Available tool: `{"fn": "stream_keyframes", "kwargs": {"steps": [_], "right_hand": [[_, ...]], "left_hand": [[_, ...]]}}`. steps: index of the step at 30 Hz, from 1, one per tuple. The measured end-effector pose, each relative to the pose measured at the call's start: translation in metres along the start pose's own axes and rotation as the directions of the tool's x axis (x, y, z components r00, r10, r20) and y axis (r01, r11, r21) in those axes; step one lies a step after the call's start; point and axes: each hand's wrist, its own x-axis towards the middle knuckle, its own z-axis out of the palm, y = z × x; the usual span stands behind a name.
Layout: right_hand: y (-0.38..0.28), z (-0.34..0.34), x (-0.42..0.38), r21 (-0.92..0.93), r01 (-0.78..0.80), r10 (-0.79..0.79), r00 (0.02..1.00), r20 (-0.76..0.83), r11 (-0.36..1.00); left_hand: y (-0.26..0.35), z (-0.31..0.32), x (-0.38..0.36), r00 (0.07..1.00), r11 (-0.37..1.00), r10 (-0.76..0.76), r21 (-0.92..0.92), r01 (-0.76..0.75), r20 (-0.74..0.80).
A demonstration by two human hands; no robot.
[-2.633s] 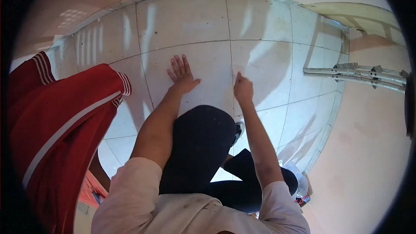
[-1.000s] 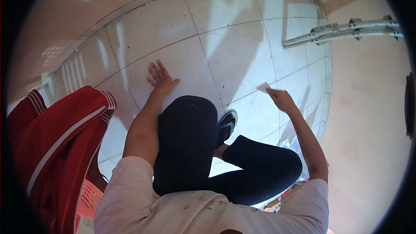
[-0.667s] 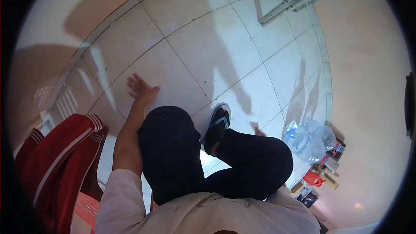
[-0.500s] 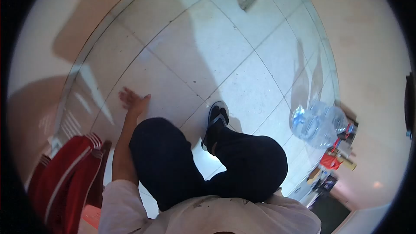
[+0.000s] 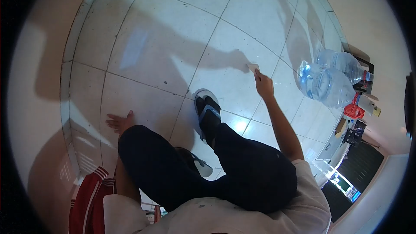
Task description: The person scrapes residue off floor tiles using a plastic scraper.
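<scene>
My right hand (image 5: pixel 264 84) reaches forward on a straight arm, fingers closed round a small flat pale piece (image 5: pixel 252 67). Its front edge stands out past my fingertips, over the tiled floor (image 5: pixel 234 34); I cannot tell exactly what kind of tool it is. On the other side, my left hand (image 5: pixel 120 122) is beside my bent left knee, fingers spread and holding nothing. A sandalled foot (image 5: pixel 208 112) rests on the tiles between the two hands.
Large clear plastic water bottles (image 5: pixel 327 86) stand by the right wall, with a red plastic item (image 5: pixel 354 111) close by. Red cloth with white stripes (image 5: pixel 89 199) hangs at lower left. Dark specks dot the tiles.
My right arm, out of sight before, now stretches forward with the pale piece in hand. The left hand is lower in view beside the knee, and the view has shifted.
</scene>
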Motion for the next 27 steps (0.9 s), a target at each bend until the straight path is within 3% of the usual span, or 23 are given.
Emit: {"fn": "stream_keyframes", "kwargs": {"steps": [2,4,5,10,12,14,16,19,25,27], "right_hand": [[0.010,0.008,-0.029,0.107,-0.137,0.142,0.989,-0.044,0.985],[0.039,0.035,-0.051,0.132,-0.055,0.063,0.996,-0.061,0.990],[0.027,0.028,-0.054,0.112,-0.085,0.091,0.995,-0.048,0.990],[0.019,0.009,0.041,-0.097,-0.125,0.115,0.988,-0.102,0.987],[0.025,-0.002,0.050,0.069,-0.034,0.043,0.991,-0.128,0.997],[0.027,-0.004,0.030,0.059,-0.028,0.036,0.990,-0.138,0.998],[0.034,0.009,-0.001,0.008,-0.165,0.166,0.984,-0.070,0.986],[0.026,0.022,-0.041,0.060,-0.170,0.174,0.982,-0.069,0.984],[0.036,0.005,0.081,-0.082,-0.074,0.061,0.986,-0.155,0.994],[0.022,-0.009,0.085,0.123,-0.067,0.099,0.957,-0.273,0.990]], "left_hand": [[0.001,0.002,0.002,1.000,1.000,-0.010,0.023,0.010,0.007],[0.002,0.002,0.005,1.000,0.999,-0.024,0.048,0.024,0.005],[0.002,0.003,0.004,1.000,0.999,-0.029,0.046,0.030,-0.005],[-0.003,0.009,0.005,0.996,0.990,-0.040,0.130,0.050,-0.081],[0.003,0.010,0.004,0.989,0.983,-0.065,0.159,0.087,-0.135],[0.004,0.011,0.003,0.987,0.983,-0.067,0.160,0.090,-0.145],[0.006,0.010,0.002,0.984,0.983,-0.080,0.152,0.105,-0.160],[0.005,0.002,-0.002,0.987,0.991,-0.063,0.107,0.080,-0.151],[0.002,0.007,-0.002,0.989,0.993,-0.045,0.102,0.059,-0.138],[0.004,-0.001,-0.003,0.995,0.991,-0.040,0.122,0.051,-0.091]]}}
